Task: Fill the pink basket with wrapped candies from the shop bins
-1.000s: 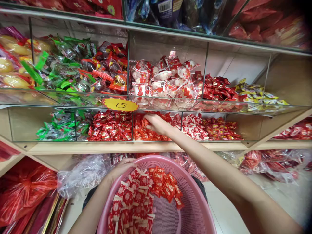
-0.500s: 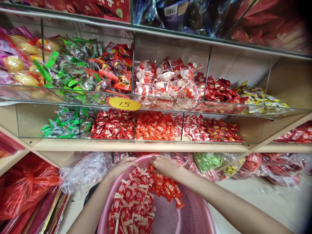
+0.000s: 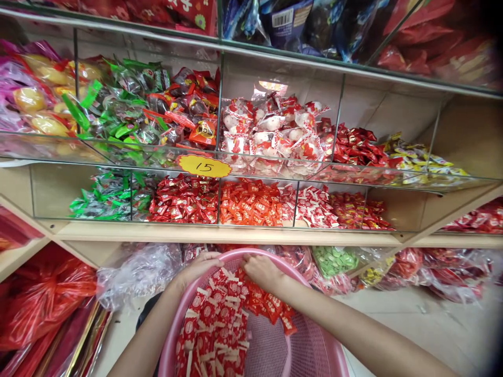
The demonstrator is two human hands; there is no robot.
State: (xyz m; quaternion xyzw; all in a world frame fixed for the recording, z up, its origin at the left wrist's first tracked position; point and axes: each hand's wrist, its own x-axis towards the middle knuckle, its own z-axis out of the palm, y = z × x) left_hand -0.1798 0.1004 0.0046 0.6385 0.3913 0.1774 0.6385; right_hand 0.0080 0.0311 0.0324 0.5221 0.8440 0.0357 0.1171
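Orange-red candies lie in the pink basket, directly below my right hand, their pile slanting down rightward. My right fingers are curled; whether they hold any, I cannot tell. My left hand, farther off, holds the rim.

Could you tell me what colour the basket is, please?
The basket is pink, best seen in the head view.

The right hand has come down from the orange candies on the lower shelf — it is now inside the pink basket — and its arm no longer hides the green candies below.
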